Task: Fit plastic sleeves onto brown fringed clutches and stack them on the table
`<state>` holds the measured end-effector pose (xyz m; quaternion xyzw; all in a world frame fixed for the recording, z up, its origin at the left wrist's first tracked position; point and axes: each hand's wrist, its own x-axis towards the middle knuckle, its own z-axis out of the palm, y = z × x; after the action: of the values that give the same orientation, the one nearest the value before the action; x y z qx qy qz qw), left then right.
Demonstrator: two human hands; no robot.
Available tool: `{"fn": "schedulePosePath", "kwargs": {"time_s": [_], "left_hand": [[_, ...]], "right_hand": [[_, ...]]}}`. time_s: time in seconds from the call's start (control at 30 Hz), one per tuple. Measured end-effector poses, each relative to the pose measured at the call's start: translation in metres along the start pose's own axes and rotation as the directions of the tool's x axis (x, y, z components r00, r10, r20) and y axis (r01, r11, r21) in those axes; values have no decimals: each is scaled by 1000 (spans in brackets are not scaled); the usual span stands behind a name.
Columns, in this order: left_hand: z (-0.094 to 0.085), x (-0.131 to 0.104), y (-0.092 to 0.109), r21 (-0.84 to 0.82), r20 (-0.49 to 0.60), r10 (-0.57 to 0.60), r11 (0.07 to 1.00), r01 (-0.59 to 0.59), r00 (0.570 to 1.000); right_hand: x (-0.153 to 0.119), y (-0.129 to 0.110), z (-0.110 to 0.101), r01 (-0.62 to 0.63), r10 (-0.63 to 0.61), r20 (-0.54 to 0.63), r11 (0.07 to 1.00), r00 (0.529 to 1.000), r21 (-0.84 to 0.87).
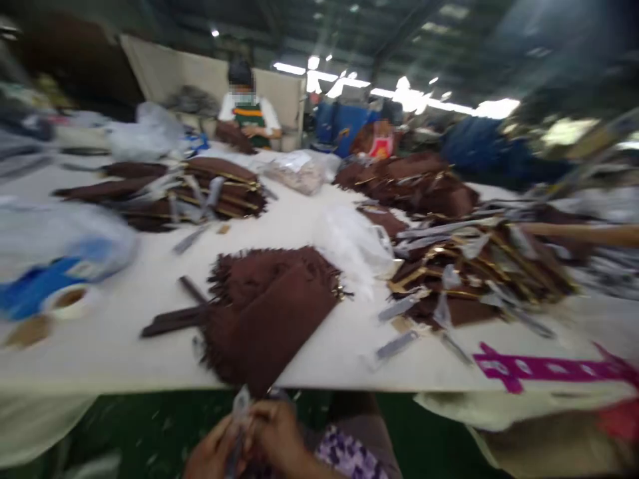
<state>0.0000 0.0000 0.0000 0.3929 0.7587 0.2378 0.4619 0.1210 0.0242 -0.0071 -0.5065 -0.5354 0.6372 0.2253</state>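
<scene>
at the bottom centre of the frame, the left hand (212,449) was closed around a pale grey strip (241,402), its upper end standing clear of the fingers; the right hand (279,432) had its fingers curled in against the strip, though blur made it impossible to tell whether it pinched it too. handling so narrow a piece well seemed to call for a firm, steady grip from the left, leaving the fine fingertip work to the right. just above the hands, the corner of a fringed brown piece (274,319) reached the front edge of the white table (164,372), the rest lying at the centre of the frame; keeping the knuckles off that corner would likely have saved it from being dragged. both hands were below the table's edge, so raising the strip into better light would probably have helped, well away from the brown pile (464,279) at the right.
</scene>
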Motion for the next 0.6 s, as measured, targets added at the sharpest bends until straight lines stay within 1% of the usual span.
{"fn": "schedulePosePath", "kwargs": {"time_s": [0.03,0.07,0.1,0.13,0.2,0.27,0.37,0.47,0.5,0.53,0.57,0.6], "left_hand": [[-5,-7,-11,-71,6,-38,997,38,999],[-8,-11,-18,-226,81,-41,972,59,996],[-10,-13,-24,-346,144,-51,933,99,988],[-10,-14,-27,-412,174,-76,900,143,982],[-9,-15,-30,-520,207,-60,839,161,977],[-9,-17,-32,-587,238,-50,788,185,970],[-15,-22,-35,-659,280,-46,717,227,959],[-26,-24,-35,-708,343,-45,645,289,938],[-30,-24,-34,-709,375,-41,631,315,926],[-34,-25,-32,-704,403,-33,627,333,914],[-37,-25,-31,-697,426,-19,631,341,905],[-40,-25,-31,-688,443,-3,640,342,896]], "right_hand": [[3,7,11,-28,27,63,999,998,17],[5,12,19,-36,34,82,999,996,30],[6,16,23,-28,26,92,999,995,25],[6,18,24,-13,12,106,1000,994,9],[5,18,18,32,-25,124,998,992,-54],[0,15,5,69,-53,113,988,992,-140],[-10,9,-13,79,-70,42,958,997,-275],[-18,3,-23,73,-89,-28,925,996,-373],[-19,0,-25,100,-135,-58,906,989,-411],[-18,-4,-26,149,-210,-83,874,974,-462],[-16,-9,-28,211,-307,-97,820,947,-532],[-12,-14,-30,272,-407,-88,741,909,-615]]}}
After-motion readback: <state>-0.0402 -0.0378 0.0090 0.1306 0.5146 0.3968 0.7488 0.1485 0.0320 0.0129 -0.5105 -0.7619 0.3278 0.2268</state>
